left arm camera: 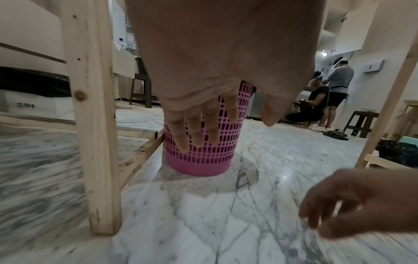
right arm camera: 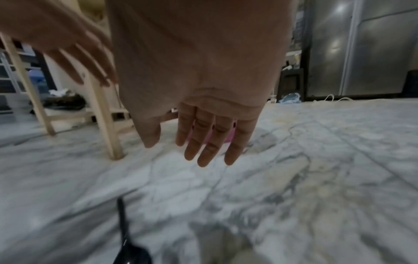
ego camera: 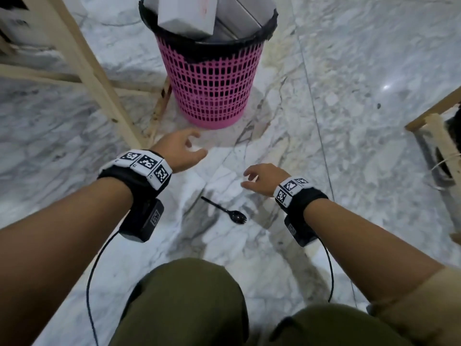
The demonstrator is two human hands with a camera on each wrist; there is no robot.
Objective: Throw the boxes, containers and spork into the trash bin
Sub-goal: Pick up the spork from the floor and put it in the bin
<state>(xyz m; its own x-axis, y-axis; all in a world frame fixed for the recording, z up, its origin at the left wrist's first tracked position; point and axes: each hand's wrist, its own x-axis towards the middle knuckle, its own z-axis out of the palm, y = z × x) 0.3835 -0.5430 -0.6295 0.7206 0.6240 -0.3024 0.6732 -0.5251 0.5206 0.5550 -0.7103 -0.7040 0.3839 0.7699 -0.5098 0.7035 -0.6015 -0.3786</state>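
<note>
A pink lattice trash bin (ego camera: 212,81) with a black liner stands on the marble floor, with white and grey boxes (ego camera: 187,16) sticking out of its top. A black spork (ego camera: 225,211) lies on the floor between my two wrists, bowl toward me; its blurred bowl shows low in the right wrist view (right arm camera: 131,250). My left hand (ego camera: 185,149) hovers empty in front of the bin's base, fingers relaxed. My right hand (ego camera: 259,177) hovers empty just beyond and right of the spork, fingers loosely spread (right arm camera: 203,142). The bin (left arm camera: 203,151) fills the middle of the left wrist view.
A pale wooden frame leg (ego camera: 99,81) stands just left of the bin. Another wooden frame (ego camera: 434,131) sits at the right edge. My knees (ego camera: 189,303) are at the bottom. Two people (left arm camera: 328,92) work in the far background.
</note>
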